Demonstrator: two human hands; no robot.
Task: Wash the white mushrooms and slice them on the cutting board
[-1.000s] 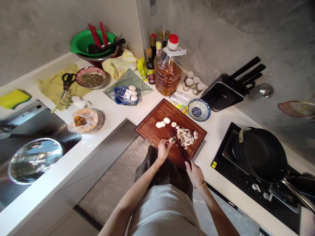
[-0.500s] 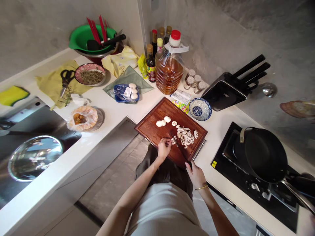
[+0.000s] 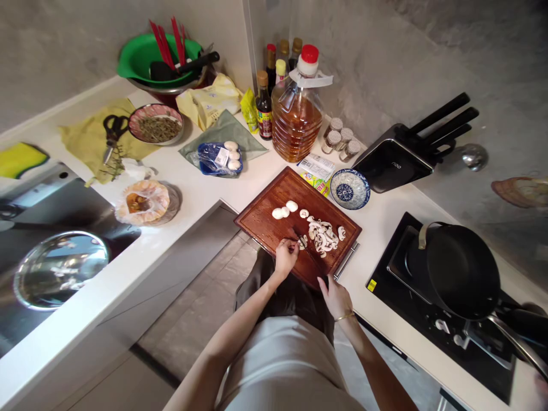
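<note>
On the brown wooden cutting board (image 3: 262, 224), my left hand (image 3: 286, 256) is closed, its fingertips pinching a small mushroom (image 3: 301, 242). My right hand (image 3: 337, 297) is wrapped round the handle of a dark knife (image 3: 311, 257), whose blade reaches across the board to the mushroom by my left fingertips. Much of the blade blends into the dark wood. A pile of sliced mushrooms (image 3: 324, 236) lies right of the blade. Farther back on the board sit several whole white mushrooms (image 3: 280, 213).
Behind the board stand a large oil jug (image 3: 296, 123), a blue-patterned bowl (image 3: 350, 189) and a knife block (image 3: 391, 160). A black pan (image 3: 462, 271) rests on the stove at right. Left are a blue mushroom tray (image 3: 214, 159), a plastic-covered bowl (image 3: 143, 203) and the sink (image 3: 122, 231).
My right hand has shifted slightly left with the knife, and the blade has moved a little at the mushroom. My left hand keeps its pinch in nearly the same place.
</note>
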